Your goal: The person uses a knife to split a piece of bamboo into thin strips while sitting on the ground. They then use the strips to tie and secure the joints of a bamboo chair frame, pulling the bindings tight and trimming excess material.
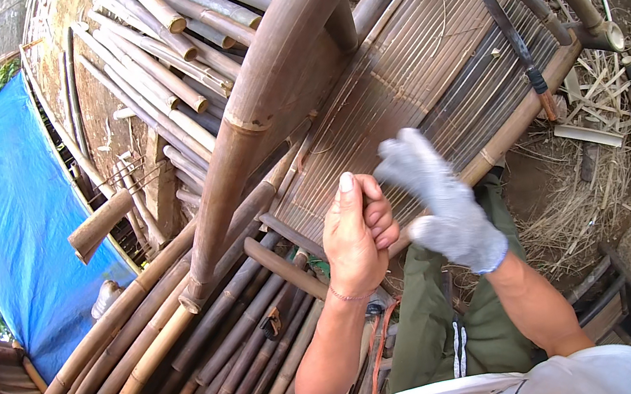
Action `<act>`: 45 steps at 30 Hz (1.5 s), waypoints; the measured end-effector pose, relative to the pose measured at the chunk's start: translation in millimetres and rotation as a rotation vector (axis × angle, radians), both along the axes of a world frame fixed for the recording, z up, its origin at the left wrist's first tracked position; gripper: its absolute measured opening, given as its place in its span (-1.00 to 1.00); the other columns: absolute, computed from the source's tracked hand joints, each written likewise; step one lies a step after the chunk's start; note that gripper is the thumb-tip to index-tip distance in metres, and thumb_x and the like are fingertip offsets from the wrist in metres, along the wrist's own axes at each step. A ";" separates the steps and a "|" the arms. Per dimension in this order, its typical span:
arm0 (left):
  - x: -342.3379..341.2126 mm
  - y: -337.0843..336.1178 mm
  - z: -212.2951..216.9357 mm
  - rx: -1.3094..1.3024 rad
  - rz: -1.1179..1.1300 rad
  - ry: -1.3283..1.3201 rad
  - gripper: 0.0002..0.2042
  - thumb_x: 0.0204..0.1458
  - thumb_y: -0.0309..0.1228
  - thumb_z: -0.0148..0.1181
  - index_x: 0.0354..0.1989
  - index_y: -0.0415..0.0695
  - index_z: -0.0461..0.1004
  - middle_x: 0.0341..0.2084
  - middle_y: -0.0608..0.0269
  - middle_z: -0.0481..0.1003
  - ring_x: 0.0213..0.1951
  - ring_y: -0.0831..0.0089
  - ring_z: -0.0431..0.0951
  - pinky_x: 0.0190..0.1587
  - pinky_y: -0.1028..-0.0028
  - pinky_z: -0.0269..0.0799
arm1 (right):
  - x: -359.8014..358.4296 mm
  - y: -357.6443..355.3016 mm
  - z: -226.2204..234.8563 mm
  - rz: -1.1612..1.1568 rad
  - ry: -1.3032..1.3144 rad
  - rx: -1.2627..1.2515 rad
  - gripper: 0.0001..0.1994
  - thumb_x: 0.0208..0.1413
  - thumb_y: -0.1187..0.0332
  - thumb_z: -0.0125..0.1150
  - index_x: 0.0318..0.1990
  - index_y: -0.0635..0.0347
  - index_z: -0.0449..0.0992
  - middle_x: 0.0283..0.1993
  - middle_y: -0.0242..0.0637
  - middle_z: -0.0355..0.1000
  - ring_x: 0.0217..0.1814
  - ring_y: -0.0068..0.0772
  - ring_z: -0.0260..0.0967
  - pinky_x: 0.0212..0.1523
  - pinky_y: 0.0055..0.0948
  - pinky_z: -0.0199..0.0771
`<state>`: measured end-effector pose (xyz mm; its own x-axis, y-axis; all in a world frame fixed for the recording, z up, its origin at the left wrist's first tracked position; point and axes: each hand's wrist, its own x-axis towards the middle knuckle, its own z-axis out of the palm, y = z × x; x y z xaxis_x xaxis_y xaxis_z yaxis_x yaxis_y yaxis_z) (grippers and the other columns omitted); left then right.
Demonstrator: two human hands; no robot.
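Knife [518, 48] overhanging the bamboo seat's [403, 70] right edge could drop if the open, gloved right hand [442, 205] knocks it; left hand [357, 233] curls closed, nothing visible inside.

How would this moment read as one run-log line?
left hand: bare, fingers curled | right hand: gloved, open | knife: lying across edge of slatted bamboo seat

The slats [406, 90] are striped brown and grey; the grey glove [454, 214] is edged blue; the tarp [35, 219] is coloured blue.
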<state>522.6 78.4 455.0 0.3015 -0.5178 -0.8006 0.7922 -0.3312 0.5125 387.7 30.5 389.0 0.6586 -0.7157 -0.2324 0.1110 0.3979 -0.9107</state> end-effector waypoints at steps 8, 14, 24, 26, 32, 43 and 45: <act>67.0 -8.4 -12.8 0.182 -0.517 -0.868 -0.63 0.41 -0.12 -0.10 -0.20 -0.19 0.49 -0.39 0.29 0.46 -0.35 0.50 0.49 -0.17 0.39 0.53 | 27.7 -2.4 7.8 0.178 0.287 -0.220 -0.56 0.24 0.18 0.26 0.12 0.35 0.47 -0.12 0.01 0.56 -0.15 -0.06 0.59 -0.14 -0.26 0.59; 142.6 -57.8 38.9 -0.013 -0.703 -1.266 -0.49 0.37 -0.05 -0.07 0.11 -0.33 0.45 -0.04 0.03 0.52 0.04 0.33 0.52 0.13 0.33 0.43 | 39.6 -24.5 -55.0 -0.048 0.140 -0.503 -0.79 0.17 0.45 0.18 -0.08 0.30 0.59 -0.14 -0.09 0.58 -0.18 -0.06 0.57 -0.18 -0.22 0.61; 235.1 -133.2 -31.8 0.002 -0.661 -0.208 -0.13 0.30 0.28 -0.27 0.33 -0.45 0.20 0.23 -0.19 0.39 0.23 0.15 0.43 0.32 0.21 0.32 | 79.8 -33.2 -91.8 0.059 -0.167 -0.412 -0.76 0.32 0.36 0.05 -0.05 0.26 0.60 -0.07 -0.12 0.58 -0.01 -0.07 0.53 0.04 -0.24 0.52; 241.2 -135.3 -41.3 0.052 -0.745 -0.167 -0.14 0.28 0.29 -0.25 0.26 -0.42 0.32 0.12 -0.13 0.50 0.12 0.22 0.54 0.24 0.25 0.42 | 82.1 -38.9 -87.1 0.090 -0.183 -0.289 -0.73 0.34 0.30 0.04 -0.05 0.26 0.62 -0.08 -0.10 0.58 -0.02 -0.07 0.54 0.03 -0.25 0.53; 210.6 -143.7 -38.9 0.212 -0.689 -0.560 -0.28 0.32 0.21 -0.19 0.04 -0.33 0.53 -0.14 0.04 0.62 -0.20 0.40 0.62 -0.08 0.41 0.53 | 112.4 -53.5 -101.3 0.126 0.081 -0.279 -0.61 0.33 0.10 0.08 -0.01 0.28 0.59 -0.11 -0.08 0.57 -0.05 -0.05 0.53 0.03 -0.22 0.51; 220.5 -79.9 -17.7 0.430 -0.706 -0.700 -0.48 0.42 -0.04 -0.22 0.34 -0.15 0.30 0.07 0.16 0.53 0.10 0.34 0.53 0.17 0.39 0.43 | 110.9 -41.5 -88.0 0.164 0.304 0.040 -0.52 0.24 0.01 0.13 0.07 0.27 0.53 -0.18 -0.01 0.55 -0.10 -0.02 0.54 -0.01 -0.15 0.52; 263.8 -64.6 -23.9 0.351 -0.787 -0.472 -0.40 0.39 0.06 -0.22 0.39 -0.15 0.20 0.26 0.08 0.38 0.25 0.27 0.42 0.26 0.23 0.40 | 111.3 -35.4 -87.9 0.181 0.293 0.075 -0.51 0.24 0.01 0.12 0.07 0.27 0.53 -0.17 -0.01 0.55 -0.10 -0.04 0.55 -0.01 -0.15 0.52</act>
